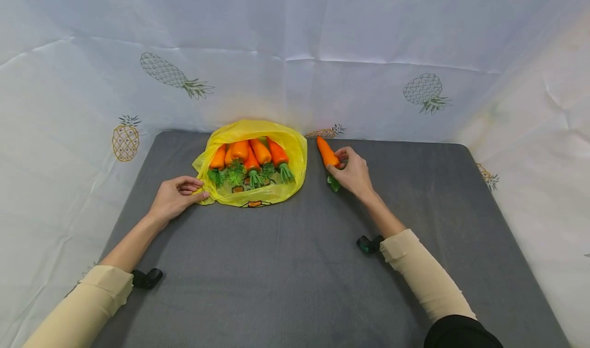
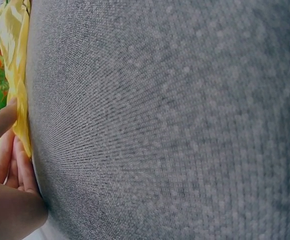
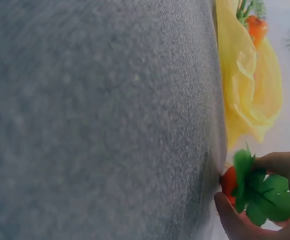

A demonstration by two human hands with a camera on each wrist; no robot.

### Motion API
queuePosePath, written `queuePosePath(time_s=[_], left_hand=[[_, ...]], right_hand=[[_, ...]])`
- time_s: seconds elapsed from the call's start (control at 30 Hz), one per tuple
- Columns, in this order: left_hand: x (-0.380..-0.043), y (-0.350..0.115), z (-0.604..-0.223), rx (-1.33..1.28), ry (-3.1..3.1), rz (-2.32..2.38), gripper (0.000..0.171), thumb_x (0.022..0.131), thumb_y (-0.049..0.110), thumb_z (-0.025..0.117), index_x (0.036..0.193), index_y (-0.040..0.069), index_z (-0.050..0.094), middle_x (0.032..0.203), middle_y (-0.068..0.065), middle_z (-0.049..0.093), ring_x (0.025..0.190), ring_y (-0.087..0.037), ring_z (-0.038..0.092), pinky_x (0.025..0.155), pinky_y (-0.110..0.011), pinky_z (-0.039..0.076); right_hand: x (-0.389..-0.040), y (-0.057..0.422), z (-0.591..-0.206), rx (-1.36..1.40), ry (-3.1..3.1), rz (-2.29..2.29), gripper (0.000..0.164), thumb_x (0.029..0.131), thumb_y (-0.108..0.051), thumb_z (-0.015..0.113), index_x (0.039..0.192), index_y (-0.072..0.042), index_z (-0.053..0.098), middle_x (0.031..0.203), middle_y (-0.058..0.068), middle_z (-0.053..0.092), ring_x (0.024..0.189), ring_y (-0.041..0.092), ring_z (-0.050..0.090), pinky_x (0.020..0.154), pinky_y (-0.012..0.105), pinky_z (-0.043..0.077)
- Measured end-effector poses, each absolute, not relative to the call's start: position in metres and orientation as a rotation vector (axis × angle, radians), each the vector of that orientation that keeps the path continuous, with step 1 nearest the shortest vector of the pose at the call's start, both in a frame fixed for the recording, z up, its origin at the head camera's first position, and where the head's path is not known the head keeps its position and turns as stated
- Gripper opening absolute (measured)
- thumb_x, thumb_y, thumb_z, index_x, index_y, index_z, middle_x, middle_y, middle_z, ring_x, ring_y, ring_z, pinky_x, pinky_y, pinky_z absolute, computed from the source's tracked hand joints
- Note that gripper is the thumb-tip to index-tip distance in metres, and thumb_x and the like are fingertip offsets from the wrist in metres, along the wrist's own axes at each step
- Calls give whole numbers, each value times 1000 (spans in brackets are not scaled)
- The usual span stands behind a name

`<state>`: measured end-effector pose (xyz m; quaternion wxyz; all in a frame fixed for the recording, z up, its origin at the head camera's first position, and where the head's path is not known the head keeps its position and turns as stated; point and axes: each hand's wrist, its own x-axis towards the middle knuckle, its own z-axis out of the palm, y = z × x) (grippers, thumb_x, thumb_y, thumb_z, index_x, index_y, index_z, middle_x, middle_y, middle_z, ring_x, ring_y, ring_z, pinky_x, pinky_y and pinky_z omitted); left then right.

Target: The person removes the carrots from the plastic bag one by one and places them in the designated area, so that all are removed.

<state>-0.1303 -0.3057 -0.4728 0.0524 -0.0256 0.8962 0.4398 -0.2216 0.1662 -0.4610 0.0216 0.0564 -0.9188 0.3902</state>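
An open yellow plastic bag lies at the back of the table, its mouth facing the near side. Several orange carrots with green tops lie inside it. My left hand pinches the bag's left edge between thumb and fingers; in the left wrist view the yellow film runs up from the fingertips. Right of the bag, my right hand grips a single carrot, tip pointing toward the back. Its broad green leaves show near the thumb in the right wrist view.
The grey table spreads in front of both hands. White cloth printed with pineapples hangs behind and at the sides. A black wrist device is on the left wrist, another on the right.
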Motion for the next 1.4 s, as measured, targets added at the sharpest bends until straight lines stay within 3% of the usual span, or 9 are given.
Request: queuePosePath(time_s=[0.13,0.53,1.4], left_hand=[[-130,-306,-472,-80,2724,1336,47,98,33,84,131,2,73,122,-24,74,88,9,62,79,-9,53],[-130,-305,-471,-93,2722,1333,47,98,34,83,131,2,73,124,-23,74,89,9,61,80,-8,52],[-131,-305,-471,-103,2705,1326,48,98,35,83,132,3,73,127,-23,73,91,10,61,81,-7,51]], right_hand=[[-222,162,-461,194,-2891,1213,45,97,-24,77,133,-2,63,130,26,70,106,39,73,90,54,62],[-222,157,-459,280,-2967,1207,52,97,-29,78,137,-2,60,130,25,70,107,39,74,93,53,63],[-223,143,-428,481,-2875,1226,49,97,-31,81,132,-1,66,129,22,72,117,41,73,104,55,60]])
